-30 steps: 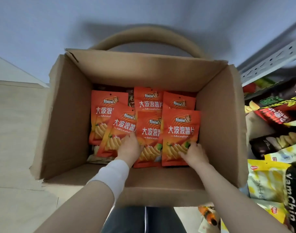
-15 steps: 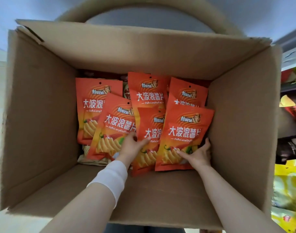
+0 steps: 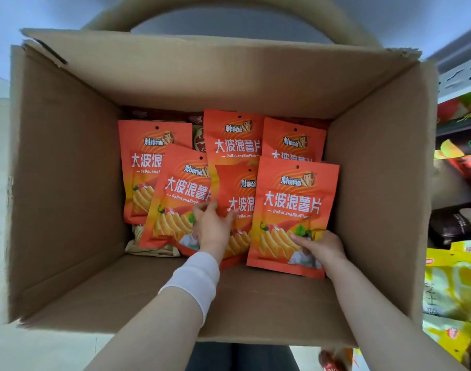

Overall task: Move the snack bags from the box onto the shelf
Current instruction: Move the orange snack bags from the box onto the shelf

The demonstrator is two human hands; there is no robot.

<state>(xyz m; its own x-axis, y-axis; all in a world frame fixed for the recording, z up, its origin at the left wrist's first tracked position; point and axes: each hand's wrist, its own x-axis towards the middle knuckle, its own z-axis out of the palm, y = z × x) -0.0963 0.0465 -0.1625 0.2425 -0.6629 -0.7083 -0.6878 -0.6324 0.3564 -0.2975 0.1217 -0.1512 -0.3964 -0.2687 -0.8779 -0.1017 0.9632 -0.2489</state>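
Note:
An open cardboard box [image 3: 68,183] fills the view, with several orange snack bags lying inside. My left hand [image 3: 213,228] pinches the lower edge of the middle orange bag [image 3: 239,204], thumb and fingers closed on it. My right hand [image 3: 320,247] grips the bottom right corner of the front right orange bag [image 3: 293,210], which is tilted up off the pile. More orange bags [image 3: 234,140] lie behind, and a pale bag [image 3: 151,247] peeks out underneath on the left.
A metal shelf [image 3: 459,76] stands at the right edge, stocked with yellow, black and red snack bags [image 3: 451,287]. Pale floor shows on the left. Loose packets lie on the floor below the box near my legs.
The view has come closer to the box. My right hand has closed on the front right bag and raised it. My left hand has shifted right onto the middle bag.

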